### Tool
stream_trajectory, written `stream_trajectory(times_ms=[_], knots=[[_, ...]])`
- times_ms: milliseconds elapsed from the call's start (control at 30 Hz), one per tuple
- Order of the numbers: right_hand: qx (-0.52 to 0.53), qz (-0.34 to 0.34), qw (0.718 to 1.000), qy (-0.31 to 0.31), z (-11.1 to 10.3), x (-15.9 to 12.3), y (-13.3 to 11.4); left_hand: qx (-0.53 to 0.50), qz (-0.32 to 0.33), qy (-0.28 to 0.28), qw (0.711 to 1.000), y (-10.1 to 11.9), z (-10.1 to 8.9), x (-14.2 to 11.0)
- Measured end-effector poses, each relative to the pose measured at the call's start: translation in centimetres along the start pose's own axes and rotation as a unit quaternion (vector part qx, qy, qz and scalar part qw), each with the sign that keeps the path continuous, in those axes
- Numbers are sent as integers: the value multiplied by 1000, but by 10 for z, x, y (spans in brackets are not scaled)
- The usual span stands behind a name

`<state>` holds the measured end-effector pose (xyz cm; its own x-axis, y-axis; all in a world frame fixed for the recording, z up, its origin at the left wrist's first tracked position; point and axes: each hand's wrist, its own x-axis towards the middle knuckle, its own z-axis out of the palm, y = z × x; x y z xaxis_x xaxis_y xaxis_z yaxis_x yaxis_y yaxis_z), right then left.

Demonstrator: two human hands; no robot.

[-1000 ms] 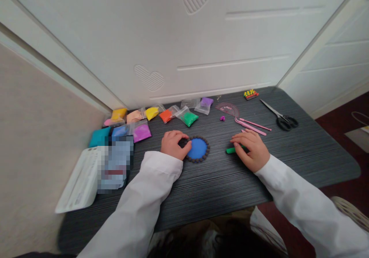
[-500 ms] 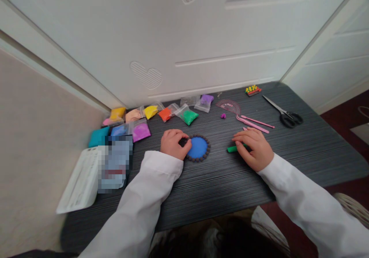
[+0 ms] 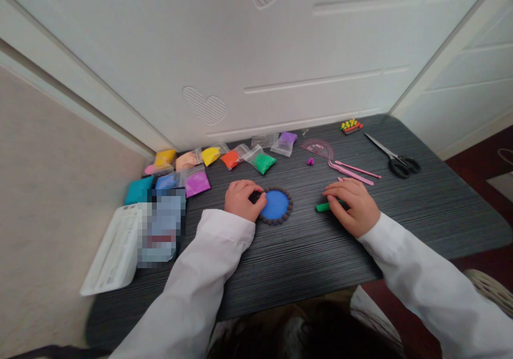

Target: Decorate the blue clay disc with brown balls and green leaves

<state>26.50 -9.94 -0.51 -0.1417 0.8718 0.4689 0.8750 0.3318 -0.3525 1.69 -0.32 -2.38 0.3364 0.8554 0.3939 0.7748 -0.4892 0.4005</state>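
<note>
A round blue clay disc (image 3: pixel 276 205) lies flat on the table, ringed by small dark clay balls. My left hand (image 3: pixel 243 200) is curled at its left rim, with thumb and forefinger against the edge and hiding part of the ring. To the right, my right hand (image 3: pixel 352 205) rests low over the tabletop, its fingers bent around a green stick (image 3: pixel 322 208) whose left end sticks out. Whether that stick is clay or a tool I cannot tell. A pink tip (image 3: pixel 340 179) shows just behind the right fingers.
Clay packets, including a green one (image 3: pixel 264 162) and a magenta one (image 3: pixel 197 182), line the back left. Behind my right hand lie pink tweezers (image 3: pixel 352 174), a protractor (image 3: pixel 318 148) and a purple lump (image 3: pixel 310 161). Scissors (image 3: pixel 401 164) lie farther right; a white tray (image 3: pixel 114 252) stands left.
Both hands, the disc and the green stick look the same as before. Only the camera view has shifted very slightly.
</note>
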Motion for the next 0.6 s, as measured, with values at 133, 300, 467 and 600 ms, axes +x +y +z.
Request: stream_trajectory(times_ms=[133, 300, 467, 600], knots=[[4, -3, 1000, 0, 0, 0, 2, -34, -7, 10, 999, -6, -8, 1], [10, -3, 1000, 9, 1, 0, 4, -64, -50, 1, 997, -25, -18, 2], [10, 0, 1000, 14, 1, 0, 4, -50, -48, -35, 997, -23, -16, 1], [8, 2, 1000, 14, 1, 0, 5, 3, -42, -38, 998, -11, -16, -1]])
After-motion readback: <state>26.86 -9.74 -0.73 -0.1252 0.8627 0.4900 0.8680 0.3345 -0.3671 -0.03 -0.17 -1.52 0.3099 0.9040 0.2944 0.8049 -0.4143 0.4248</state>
